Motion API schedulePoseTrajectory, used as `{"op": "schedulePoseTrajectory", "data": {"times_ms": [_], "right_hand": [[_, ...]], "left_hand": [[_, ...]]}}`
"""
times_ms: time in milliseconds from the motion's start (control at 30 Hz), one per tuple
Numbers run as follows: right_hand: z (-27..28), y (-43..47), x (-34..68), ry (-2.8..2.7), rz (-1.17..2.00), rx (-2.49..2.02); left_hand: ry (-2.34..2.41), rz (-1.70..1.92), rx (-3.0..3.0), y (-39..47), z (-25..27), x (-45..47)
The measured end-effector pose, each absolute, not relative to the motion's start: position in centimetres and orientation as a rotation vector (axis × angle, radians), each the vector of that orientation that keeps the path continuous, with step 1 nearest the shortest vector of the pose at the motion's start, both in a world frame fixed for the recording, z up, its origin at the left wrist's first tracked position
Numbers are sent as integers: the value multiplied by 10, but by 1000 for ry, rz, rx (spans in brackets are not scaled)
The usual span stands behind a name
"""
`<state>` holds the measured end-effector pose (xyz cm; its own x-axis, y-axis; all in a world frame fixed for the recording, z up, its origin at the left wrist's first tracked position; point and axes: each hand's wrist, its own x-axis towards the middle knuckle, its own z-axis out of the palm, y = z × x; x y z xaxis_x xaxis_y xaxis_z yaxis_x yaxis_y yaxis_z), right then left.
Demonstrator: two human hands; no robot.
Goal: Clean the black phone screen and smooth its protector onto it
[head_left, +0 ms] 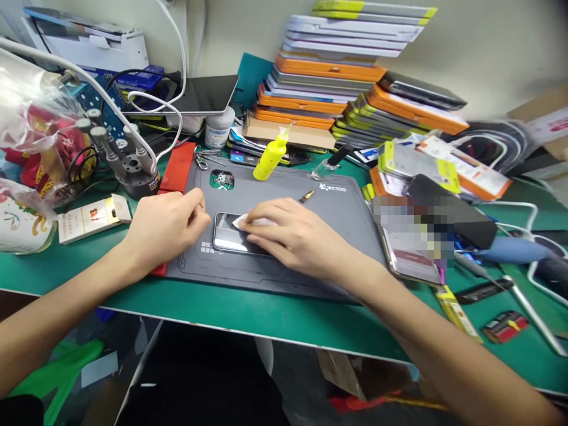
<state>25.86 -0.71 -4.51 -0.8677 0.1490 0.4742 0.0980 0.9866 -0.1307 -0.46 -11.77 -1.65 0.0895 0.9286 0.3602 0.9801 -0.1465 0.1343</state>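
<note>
A smartphone (227,234) with a dark, glossy screen lies face up on a grey work mat (346,242). My right hand (295,234) covers the phone's right part, its fingers pressing a small white wipe (240,221) onto the glass. Most of the wipe is hidden under the fingers. My left hand (166,228) is curled into a fist just left of the phone, over the mat's left edge, and nothing shows in it. Behind the phone, a small brass-coloured tip (307,196) and a yellow squeeze bottle (271,155) are on the mat.
Stacked orange and white boxes (310,83) stand along the wall. A screwdriver stand (133,168) and a cigarette box (94,219) are at left. Another phone (410,260) lies at right among cables and tools. Small screws (222,178) and a glass bottle (320,170) sit toward the back.
</note>
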Motion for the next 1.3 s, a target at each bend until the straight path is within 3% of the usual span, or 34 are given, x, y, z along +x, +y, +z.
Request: {"op": "schedulePoseTrajectory", "data": {"times_ms": [233, 600, 800, 967, 1300], "right_hand": [[-42, -26, 234, -2721, 123, -331], [-45, -39, 223, -2723, 223, -460], [-45, -58, 237, -2727, 118, -447], [-48, -47, 223, -2719, 243, -546], [-48, -73, 246, -2683, 149, -362]], "left_hand": [[-2261, -932, -2456, -110, -9, -11], [-2272, -1479, -2543, -108, -15, -17], [-2251, -1463, -2562, -107, -17, -17], [-2268, -1447, -2559, -107, -17, -19], [-2334, -1371, -2553, -108, -15, -15]]}}
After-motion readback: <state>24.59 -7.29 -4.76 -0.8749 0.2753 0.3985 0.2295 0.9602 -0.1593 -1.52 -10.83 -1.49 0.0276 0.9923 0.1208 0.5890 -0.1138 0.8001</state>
